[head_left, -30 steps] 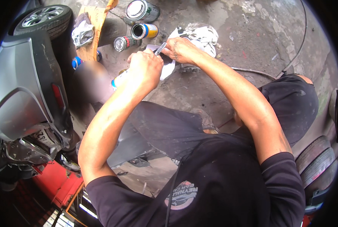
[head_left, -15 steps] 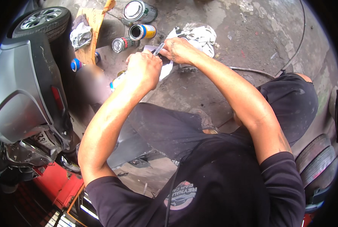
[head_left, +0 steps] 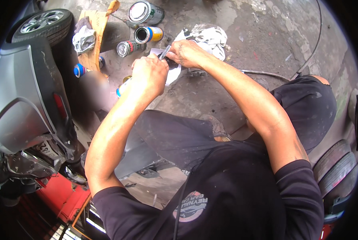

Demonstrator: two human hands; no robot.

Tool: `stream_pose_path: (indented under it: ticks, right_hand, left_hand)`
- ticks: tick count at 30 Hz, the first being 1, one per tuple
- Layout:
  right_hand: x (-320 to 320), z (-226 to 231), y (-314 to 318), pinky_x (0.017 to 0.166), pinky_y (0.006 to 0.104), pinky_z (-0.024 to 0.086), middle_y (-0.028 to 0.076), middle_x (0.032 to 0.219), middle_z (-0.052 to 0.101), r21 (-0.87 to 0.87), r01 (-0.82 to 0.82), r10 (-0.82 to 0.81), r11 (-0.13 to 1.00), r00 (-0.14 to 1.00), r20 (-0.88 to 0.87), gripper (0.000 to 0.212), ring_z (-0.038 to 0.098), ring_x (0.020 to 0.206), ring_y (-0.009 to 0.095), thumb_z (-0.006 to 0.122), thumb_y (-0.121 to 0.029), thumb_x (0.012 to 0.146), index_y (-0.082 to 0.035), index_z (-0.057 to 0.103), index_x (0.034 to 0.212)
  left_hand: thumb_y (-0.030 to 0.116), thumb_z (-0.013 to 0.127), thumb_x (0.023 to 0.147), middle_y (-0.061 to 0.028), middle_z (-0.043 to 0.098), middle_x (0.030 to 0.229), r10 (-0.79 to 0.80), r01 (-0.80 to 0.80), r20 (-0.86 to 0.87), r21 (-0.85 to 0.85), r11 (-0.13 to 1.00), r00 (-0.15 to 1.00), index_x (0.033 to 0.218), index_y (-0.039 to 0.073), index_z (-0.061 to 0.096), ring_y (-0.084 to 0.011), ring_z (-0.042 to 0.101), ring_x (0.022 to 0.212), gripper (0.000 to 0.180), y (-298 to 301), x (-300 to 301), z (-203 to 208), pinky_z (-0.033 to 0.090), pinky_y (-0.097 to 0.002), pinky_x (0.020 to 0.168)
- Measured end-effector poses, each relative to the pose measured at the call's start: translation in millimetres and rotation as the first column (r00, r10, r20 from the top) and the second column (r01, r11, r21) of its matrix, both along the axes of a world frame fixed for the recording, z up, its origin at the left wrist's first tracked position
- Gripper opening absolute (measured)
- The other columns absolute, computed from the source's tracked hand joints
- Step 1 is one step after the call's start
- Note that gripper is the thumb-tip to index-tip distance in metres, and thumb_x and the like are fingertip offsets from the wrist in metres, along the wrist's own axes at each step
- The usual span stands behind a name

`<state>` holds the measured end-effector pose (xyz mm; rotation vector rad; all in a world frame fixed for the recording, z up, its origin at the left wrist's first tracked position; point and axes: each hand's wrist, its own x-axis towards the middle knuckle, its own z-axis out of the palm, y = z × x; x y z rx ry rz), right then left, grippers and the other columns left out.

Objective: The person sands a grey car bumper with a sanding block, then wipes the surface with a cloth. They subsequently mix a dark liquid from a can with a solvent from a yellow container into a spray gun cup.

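My left hand (head_left: 150, 72) is closed, knuckles up, around a narrow flat grey strip (head_left: 165, 52) that looks like a blade or spatula; its far end is hidden. Close beside it my right hand (head_left: 187, 53) has its fingers bent together at the strip and a dark object (head_left: 171, 63). What those fingers hold is hidden. Beneath both hands lies a white sheet (head_left: 173, 75). Just past my right hand is a crumpled white cloth (head_left: 209, 40) with dark marks. Partly covered by my left forearm is a can with blue and yellow parts (head_left: 125, 86).
Beyond my hands lie a large paint can (head_left: 146, 13), an open blue-and-yellow can (head_left: 149, 35) and a smaller can (head_left: 131, 48). A wooden board (head_left: 95, 40) bears rags. A grey car bumper (head_left: 27, 88) fills the left. A hose (head_left: 267, 74) crosses the floor; tyres (head_left: 335, 164) stand at right.
Both hands stay close together around the grey strip, with only a slight shift. The whole view has moved a little, and the cans appear slightly further left.
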<state>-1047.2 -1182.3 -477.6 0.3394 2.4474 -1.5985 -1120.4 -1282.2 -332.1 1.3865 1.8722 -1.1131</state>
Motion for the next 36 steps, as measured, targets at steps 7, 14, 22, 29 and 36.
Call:
stream_pose_path:
  ticks: [7,14,22,29,36]
  right_hand:
    - [-0.2,-13.9,-8.9,0.084,0.0500,0.053,0.020,0.098,0.071,-0.018,0.055,-0.056,0.998,0.992,-0.112,0.033,0.068,0.096,0.040,0.059,-0.032,0.103,-0.004,0.076,0.105]
    - [0.7,-8.5,-4.9,0.085,0.0486,0.052,0.019,0.097,0.070,-0.018,0.018,-0.019,1.000,0.995,-0.100,0.035,0.067,0.095,0.038,0.059,-0.033,0.103,-0.002,0.074,0.107]
    - [1.2,-8.1,-5.8,0.084,0.0465,0.052,0.021,0.093,0.069,0.023,0.006,-0.002,1.000,0.988,-0.157,0.039,0.067,0.094,0.039,0.058,-0.034,0.104,0.002,0.073,0.104]
    - [0.2,2.2,-5.1,0.084,0.0468,0.052,0.022,0.097,0.070,0.028,-0.001,0.004,1.000,0.994,-0.106,0.039,0.068,0.094,0.040,0.058,-0.034,0.104,0.002,0.073,0.104]
    - [-1.3,-2.4,-8.5,0.085,0.0442,0.052,0.023,0.101,0.071,0.029,-0.008,0.011,1.000,0.996,-0.090,0.037,0.069,0.094,0.038,0.059,-0.031,0.104,0.003,0.073,0.109]
  left_hand:
    - [0.007,0.087,0.057,-0.0196,0.062,0.107,0.076,-0.100,0.103,0.253,0.962,0.992,0.107,0.003,0.061,-0.0377,0.068,0.097,0.056,-26.2,-6.7,10.1,0.058,-0.0452,0.081]
    - [0.009,0.089,0.064,-0.0199,0.058,0.114,0.214,-0.270,0.171,0.460,0.846,0.962,0.124,0.002,0.055,-0.0386,0.064,0.105,0.069,-68.0,-2.4,23.9,0.056,-0.0454,0.086]
    - [0.009,0.082,0.074,-0.0256,0.062,0.116,0.514,-0.546,0.291,0.700,0.460,0.807,0.136,0.005,0.053,-0.0449,0.062,0.108,0.069,-123.6,6.2,13.3,0.052,-0.0499,0.091]
    - [0.019,0.086,0.076,-0.0208,0.071,0.114,0.630,-0.586,0.470,0.810,-0.029,0.619,0.138,0.003,0.052,-0.0365,0.069,0.106,0.073,-148.8,-16.9,-54.6,0.054,-0.0456,0.091]
    - [0.017,0.088,0.075,-0.0266,0.062,0.125,0.685,-0.612,0.587,0.748,-0.255,0.432,0.153,0.013,0.040,-0.0407,0.062,0.115,0.091,-141.2,-47.6,-125.6,0.050,-0.0478,0.099]
